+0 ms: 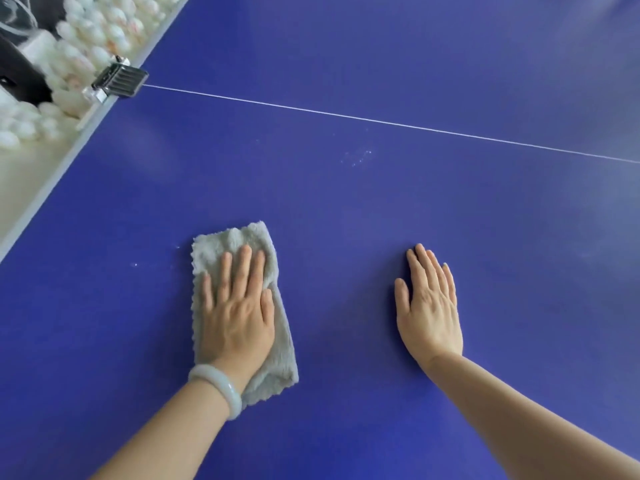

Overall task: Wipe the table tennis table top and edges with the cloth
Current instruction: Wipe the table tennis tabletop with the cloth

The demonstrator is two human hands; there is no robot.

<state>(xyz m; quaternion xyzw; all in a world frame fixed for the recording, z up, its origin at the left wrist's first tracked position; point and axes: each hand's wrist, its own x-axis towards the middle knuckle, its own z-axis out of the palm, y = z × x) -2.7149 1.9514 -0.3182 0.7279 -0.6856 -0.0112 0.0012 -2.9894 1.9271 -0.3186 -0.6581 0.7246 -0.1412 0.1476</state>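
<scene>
The blue table tennis table top (381, 209) fills the head view. A grey fluffy cloth (242, 244) lies folded flat on it at lower left. My left hand (237, 306), with a pale bangle on the wrist, presses on the cloth with straight fingers spread. My right hand (427, 303) rests flat on the bare blue surface to the right of the cloth, fingers straight and together. White specks (356, 157) dot the surface beyond the cloth, and a small one (135, 264) lies left of it.
A thin white line (381, 121) crosses the table from the metal net clamp (119, 79) at the left edge. The table's pale edge (52, 188) runs diagonally at upper left. Beyond it sit several white balls (90, 32).
</scene>
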